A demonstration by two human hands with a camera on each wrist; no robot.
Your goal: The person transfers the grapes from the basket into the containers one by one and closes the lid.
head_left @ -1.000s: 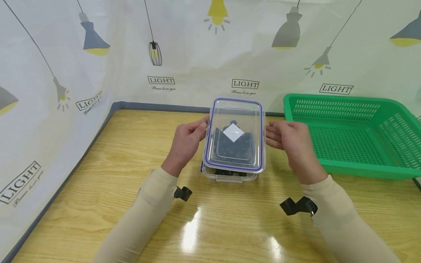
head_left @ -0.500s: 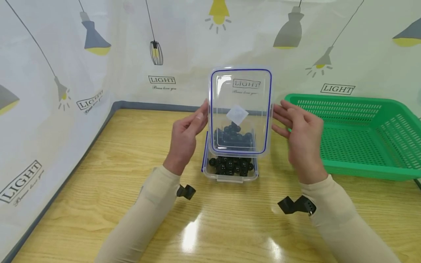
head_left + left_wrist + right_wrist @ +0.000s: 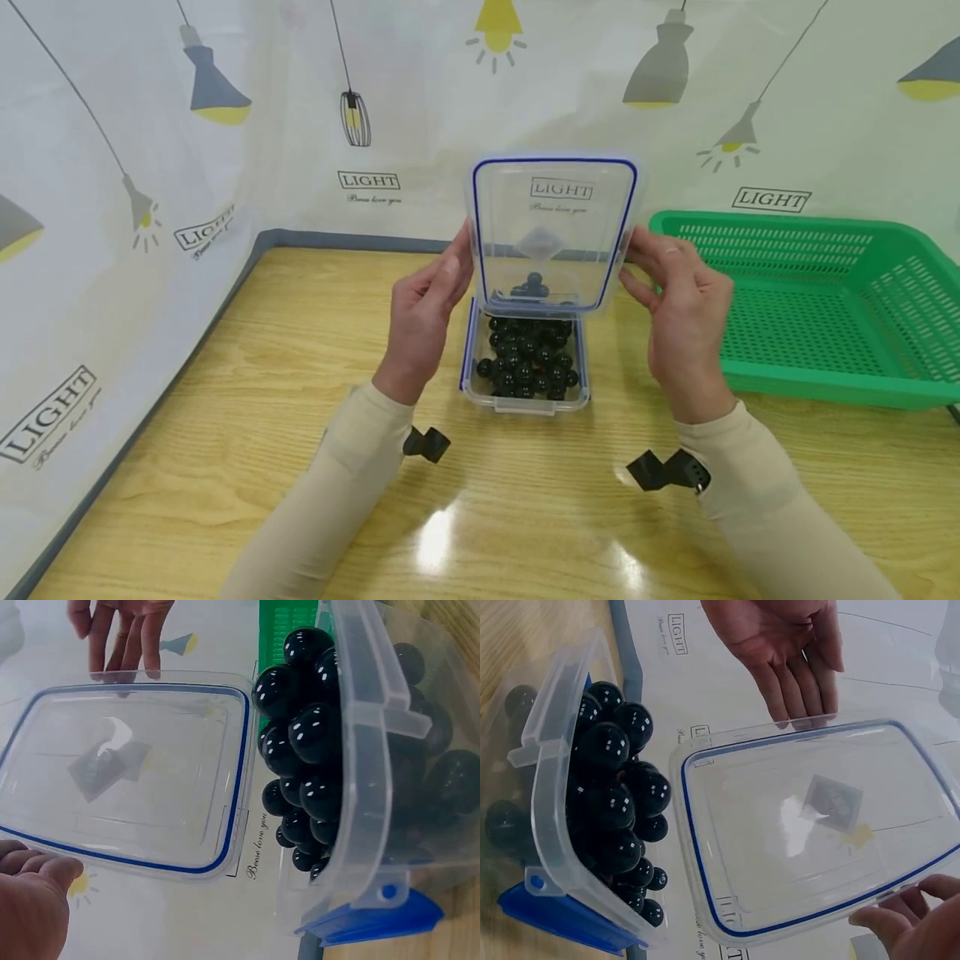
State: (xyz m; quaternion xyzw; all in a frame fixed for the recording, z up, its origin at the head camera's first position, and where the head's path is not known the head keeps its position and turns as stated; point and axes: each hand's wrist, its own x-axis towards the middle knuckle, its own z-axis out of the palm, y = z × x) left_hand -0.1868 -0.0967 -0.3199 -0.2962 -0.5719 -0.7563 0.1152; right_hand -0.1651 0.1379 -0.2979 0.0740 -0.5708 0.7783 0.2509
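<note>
A clear plastic lid [image 3: 555,200] with a blue seal and a white diamond label is held up, tilted steeply, above the far end of a food container. My left hand [image 3: 423,317] holds its left edge by the fingertips. The fingers of my right hand [image 3: 682,308] hold the opposite edge. The uncovered clear container [image 3: 525,407], with blue side clips, stands on the table below. It is heaped with glossy black balls [image 3: 528,358]. In both wrist views the lid [image 3: 135,772] stands beyond the container's mouth, with one hand at each long edge.
A green plastic basket [image 3: 832,387] with perforated walls stands at the right, close to my right hand. The wooden table [image 3: 315,333] ends at a white backdrop [image 3: 420,83] printed with lamps, along the back and left.
The lid has lifted off the top of the container and tipped up from nearly flat to steep. Both hands rose with it, uncovering the black balls.
</note>
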